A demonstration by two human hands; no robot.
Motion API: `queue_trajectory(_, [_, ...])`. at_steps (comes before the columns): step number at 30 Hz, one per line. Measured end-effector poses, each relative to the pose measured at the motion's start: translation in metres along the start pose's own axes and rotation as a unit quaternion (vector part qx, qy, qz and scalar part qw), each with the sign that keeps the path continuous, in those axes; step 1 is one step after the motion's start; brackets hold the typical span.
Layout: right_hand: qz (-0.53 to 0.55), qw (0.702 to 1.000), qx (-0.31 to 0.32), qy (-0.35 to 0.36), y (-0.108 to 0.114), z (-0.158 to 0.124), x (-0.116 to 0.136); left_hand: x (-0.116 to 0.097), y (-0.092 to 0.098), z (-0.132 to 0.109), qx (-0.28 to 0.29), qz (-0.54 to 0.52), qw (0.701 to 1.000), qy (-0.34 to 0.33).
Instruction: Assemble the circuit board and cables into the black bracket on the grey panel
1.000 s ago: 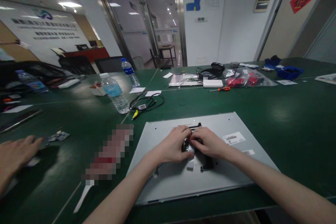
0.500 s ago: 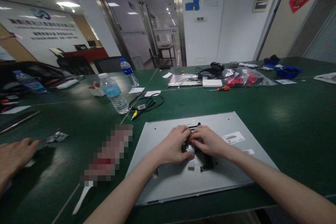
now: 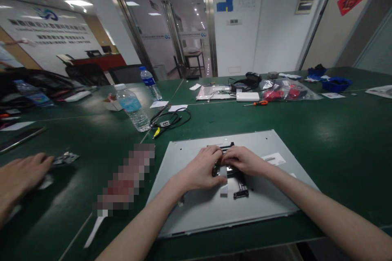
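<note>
One black bracket assembly, laid near the middle of a grey panel, is partly covered by the left hand and right hand, fingertips close together, any clamping hidden, the panel being set on a green counter.

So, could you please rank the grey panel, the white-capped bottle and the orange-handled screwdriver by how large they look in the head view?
1. Grey panel, clearly largest
2. White-capped bottle
3. Orange-handled screwdriver, though it lies farther from the camera
</note>
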State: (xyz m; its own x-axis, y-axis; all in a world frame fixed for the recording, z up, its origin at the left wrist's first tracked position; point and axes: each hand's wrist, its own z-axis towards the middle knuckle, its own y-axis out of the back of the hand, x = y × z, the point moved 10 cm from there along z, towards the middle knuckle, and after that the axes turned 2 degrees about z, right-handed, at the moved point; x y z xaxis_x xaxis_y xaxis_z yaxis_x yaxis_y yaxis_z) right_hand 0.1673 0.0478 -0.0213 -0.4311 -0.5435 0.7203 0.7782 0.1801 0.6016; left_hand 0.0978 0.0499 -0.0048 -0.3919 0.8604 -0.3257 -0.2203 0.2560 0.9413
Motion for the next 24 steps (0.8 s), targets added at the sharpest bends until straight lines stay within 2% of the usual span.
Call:
queue_trajectory(13, [0.016,0.999,-0.036,-0.016,0.001,-0.002,-0.002,0.006,0.000,0.001,-0.015,-0.012,1.000,0.020])
queue_trajectory(24, [-0.059,0.998,-0.011,0.017,-0.001,-0.006,0.019,0.004,0.001,0.001,-0.014,-0.022,1.000,0.015])
